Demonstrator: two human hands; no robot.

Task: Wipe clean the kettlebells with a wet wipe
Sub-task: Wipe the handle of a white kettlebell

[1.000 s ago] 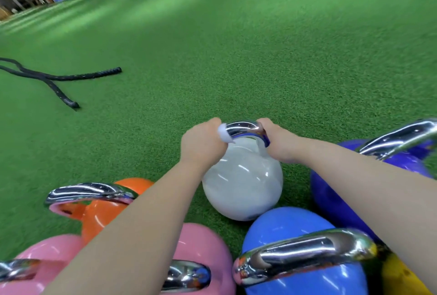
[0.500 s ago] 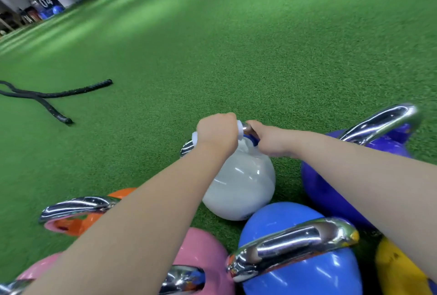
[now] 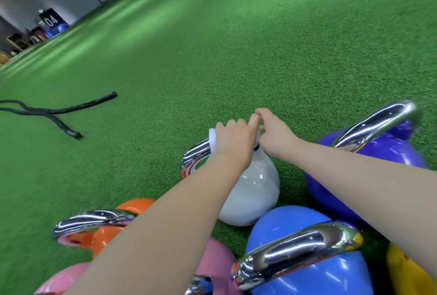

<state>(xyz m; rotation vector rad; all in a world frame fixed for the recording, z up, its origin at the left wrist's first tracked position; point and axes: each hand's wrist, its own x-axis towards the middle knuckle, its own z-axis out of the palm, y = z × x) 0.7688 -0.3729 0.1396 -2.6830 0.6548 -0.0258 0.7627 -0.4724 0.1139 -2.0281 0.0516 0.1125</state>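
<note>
A white kettlebell [image 3: 254, 190] with a chrome handle [image 3: 192, 156] stands on the green turf in the middle of the view. My left hand [image 3: 233, 137] grips the top of that handle with a white wet wipe [image 3: 212, 139] wrapped under its fingers. My right hand [image 3: 274, 136] holds the right end of the same handle, fingers curled, thumb raised and touching my left hand. The part of the handle under both hands is hidden.
More kettlebells crowd the near side: orange [image 3: 132, 209], pink [image 3: 212, 264], blue [image 3: 314, 259], purple [image 3: 387, 152] and yellow [image 3: 406, 273]. A black battle rope [image 3: 61, 111] lies on the turf at left. Open turf [image 3: 236, 46] stretches beyond.
My left hand with the wipe has slid from the handle's left end to its top, beside my right hand. The handle's left end now shows bare.
</note>
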